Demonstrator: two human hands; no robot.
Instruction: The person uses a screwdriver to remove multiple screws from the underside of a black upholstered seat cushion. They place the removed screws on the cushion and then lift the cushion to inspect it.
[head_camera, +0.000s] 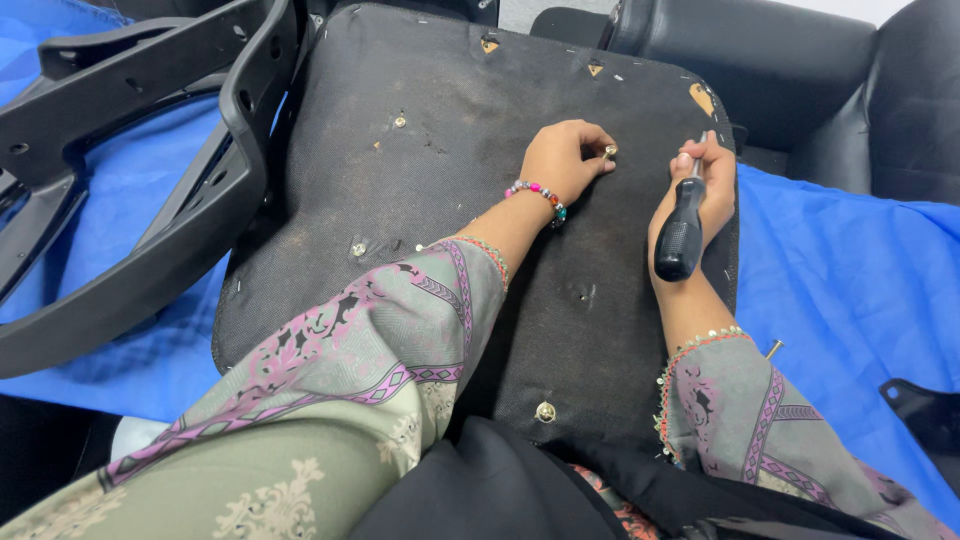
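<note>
Patterned green-and-pink sleeves (350, 400) nearest, left hand (565, 160) pinching a small brass bolt (610, 151) on the upturned seat base (470, 120) of coarse black fabric, right hand (705, 185) fisted around a glossy black-handled screwdriver (680, 225), tip hidden, black plastic chair frame (150, 150), blue cloth (850, 270).

The seat board (440, 170) lies mostly bare between its bolts, open to reach from above. The black plastic frame (150, 190) crowds its left edge, and black cushions (790, 70) block the far right corner. Blue cloth (850, 270) on the right lies open.
</note>
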